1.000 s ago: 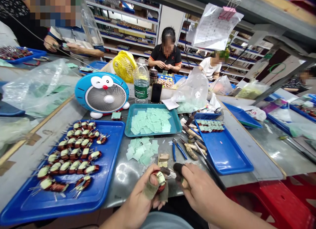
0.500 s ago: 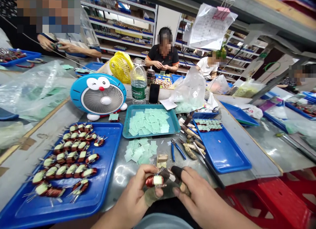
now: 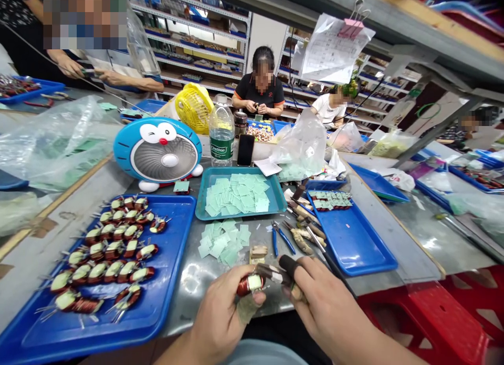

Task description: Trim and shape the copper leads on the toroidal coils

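Note:
Between the thumb and fingers of my left hand (image 3: 226,304) is a copper-wound coil (image 3: 244,285) with a pale yellow-green patch on its side. A tape-like wrap covers my left thumb. My right hand (image 3: 325,296) is closed around a pair of pliers (image 3: 271,273) with dark metal jaws, its handles mostly hidden by my fingers. The jaws lie against the coil's upper right end; whether they grip a wire there I cannot tell. Just beyond my hands stands a small wooden block (image 3: 258,253). Loose pale green sheets (image 3: 224,241) lie past my left hand.
At left, a blue tray (image 3: 157,296) holds rows of coils. A teal tray (image 3: 201,197) of green squares sits ahead, beside a cartoon fan (image 3: 157,152) and water bottle (image 3: 221,139). Blue-handled cutters (image 3: 283,239) and another blue tray (image 3: 358,244) are at right. Co-workers sit beyond.
The pliers have come left and up against the coil. The coil has turned slightly in my left hand, and my right hand has shifted a little upward and right.

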`<move>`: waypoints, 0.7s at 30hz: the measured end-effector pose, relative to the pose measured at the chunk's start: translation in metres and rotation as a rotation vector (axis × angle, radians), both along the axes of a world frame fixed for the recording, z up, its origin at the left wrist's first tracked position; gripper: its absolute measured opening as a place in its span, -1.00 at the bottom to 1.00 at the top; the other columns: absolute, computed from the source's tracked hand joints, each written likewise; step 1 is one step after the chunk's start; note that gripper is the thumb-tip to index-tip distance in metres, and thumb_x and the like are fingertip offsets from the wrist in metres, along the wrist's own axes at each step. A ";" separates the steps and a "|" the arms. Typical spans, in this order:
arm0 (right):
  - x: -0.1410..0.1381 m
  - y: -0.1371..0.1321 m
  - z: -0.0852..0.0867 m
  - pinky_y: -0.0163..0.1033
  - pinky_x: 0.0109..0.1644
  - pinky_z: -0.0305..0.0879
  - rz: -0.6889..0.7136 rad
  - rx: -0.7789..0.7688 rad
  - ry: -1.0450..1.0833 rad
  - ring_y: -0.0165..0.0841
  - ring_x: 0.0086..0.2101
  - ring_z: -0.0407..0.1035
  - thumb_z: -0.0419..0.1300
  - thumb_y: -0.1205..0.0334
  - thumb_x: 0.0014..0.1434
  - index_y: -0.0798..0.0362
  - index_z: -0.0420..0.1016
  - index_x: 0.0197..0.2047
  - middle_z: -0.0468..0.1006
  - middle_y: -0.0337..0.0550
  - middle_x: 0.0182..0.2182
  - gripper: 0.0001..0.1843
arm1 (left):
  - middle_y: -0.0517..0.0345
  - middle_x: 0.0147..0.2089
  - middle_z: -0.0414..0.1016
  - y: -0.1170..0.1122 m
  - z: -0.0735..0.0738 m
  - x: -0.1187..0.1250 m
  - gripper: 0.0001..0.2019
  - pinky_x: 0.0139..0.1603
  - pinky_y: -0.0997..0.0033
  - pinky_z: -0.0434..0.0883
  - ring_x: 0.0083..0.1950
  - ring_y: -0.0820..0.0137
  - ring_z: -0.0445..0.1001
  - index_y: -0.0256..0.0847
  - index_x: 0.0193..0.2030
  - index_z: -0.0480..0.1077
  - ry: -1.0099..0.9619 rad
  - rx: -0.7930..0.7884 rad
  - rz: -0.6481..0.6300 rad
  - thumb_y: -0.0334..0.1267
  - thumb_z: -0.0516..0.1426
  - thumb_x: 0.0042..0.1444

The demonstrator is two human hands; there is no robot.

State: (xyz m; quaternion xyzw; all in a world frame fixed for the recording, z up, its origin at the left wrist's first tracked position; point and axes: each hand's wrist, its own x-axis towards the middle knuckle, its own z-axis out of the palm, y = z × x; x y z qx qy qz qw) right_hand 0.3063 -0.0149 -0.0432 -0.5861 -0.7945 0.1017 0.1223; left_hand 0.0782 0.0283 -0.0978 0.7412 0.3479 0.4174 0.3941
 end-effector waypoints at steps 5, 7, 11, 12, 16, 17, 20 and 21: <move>-0.002 0.004 0.001 -0.05 -0.11 0.26 0.002 -0.057 -0.007 -0.16 -0.18 0.28 0.05 0.47 0.28 0.00 0.36 -0.19 0.40 -0.09 -0.17 -0.83 | 0.12 -0.07 0.62 0.003 -0.003 0.000 -0.58 -0.06 0.56 0.36 -0.11 0.36 0.57 -0.06 0.15 0.40 -0.016 0.062 0.019 -0.38 0.25 0.16; -0.001 0.005 0.004 -0.06 -0.11 0.25 -0.006 -0.076 -0.050 -0.15 -0.18 0.28 0.05 0.49 0.26 0.01 0.36 -0.19 0.41 -0.09 -0.17 -0.81 | 0.12 -0.04 0.61 0.003 -0.006 -0.001 -0.55 -0.02 0.57 0.35 -0.08 0.36 0.57 -0.05 0.18 0.37 0.015 0.111 0.050 -0.38 0.26 0.16; 0.003 0.011 0.015 -0.11 -0.15 0.23 0.050 -0.135 -0.110 -0.18 -0.22 0.32 0.08 0.51 0.22 0.00 0.35 -0.21 0.44 -0.13 -0.22 -0.80 | 0.10 -0.07 0.61 0.006 -0.009 -0.003 -0.58 0.00 0.55 0.35 -0.10 0.36 0.56 -0.08 0.16 0.37 0.082 0.203 0.021 -0.34 0.26 0.17; 0.004 0.012 0.017 -0.11 -0.16 0.22 0.075 -0.142 -0.129 -0.19 -0.23 0.33 0.08 0.51 0.21 -0.01 0.35 -0.20 0.45 -0.14 -0.23 -0.79 | 0.09 -0.08 0.61 0.008 -0.008 -0.004 -0.60 0.00 0.54 0.36 -0.11 0.36 0.56 -0.09 0.15 0.39 0.090 0.217 0.001 -0.33 0.26 0.17; 0.002 0.017 0.019 -0.08 -0.17 0.19 0.057 -0.012 -0.288 -0.15 -0.25 0.31 0.10 0.55 0.18 0.00 0.37 -0.24 0.45 -0.10 -0.26 -0.77 | 0.05 -0.08 0.60 0.011 0.002 -0.005 -0.67 -0.03 0.51 0.37 -0.10 0.34 0.55 -0.13 0.12 0.40 0.067 0.071 0.002 -0.25 0.23 0.21; 0.002 0.018 0.019 -0.07 -0.16 0.18 0.049 0.022 -0.305 -0.14 -0.24 0.29 0.11 0.55 0.18 0.01 0.37 -0.25 0.45 -0.09 -0.25 -0.78 | 0.04 -0.10 0.59 0.010 0.006 -0.006 -0.70 -0.06 0.50 0.38 -0.12 0.35 0.54 -0.15 0.10 0.40 0.036 -0.037 -0.022 -0.20 0.20 0.25; 0.004 0.022 0.019 -0.09 -0.11 0.20 0.100 0.000 -0.220 -0.18 -0.20 0.27 0.13 0.50 0.23 0.02 0.37 -0.24 0.42 -0.10 -0.20 -0.83 | 0.07 -0.23 0.51 0.006 0.014 -0.006 -0.66 -0.20 0.51 0.40 -0.26 0.43 0.46 -0.20 0.00 0.39 -0.183 -0.420 -0.195 0.03 0.07 0.33; 0.006 0.024 0.020 -0.11 -0.10 0.21 0.131 -0.021 -0.183 -0.19 -0.19 0.27 0.13 0.49 0.25 0.03 0.38 -0.23 0.42 -0.10 -0.18 -0.85 | 0.08 -0.25 0.48 0.004 0.015 -0.006 -0.61 -0.25 0.52 0.40 -0.29 0.45 0.44 -0.22 -0.04 0.38 -0.270 -0.539 -0.267 0.09 0.06 0.31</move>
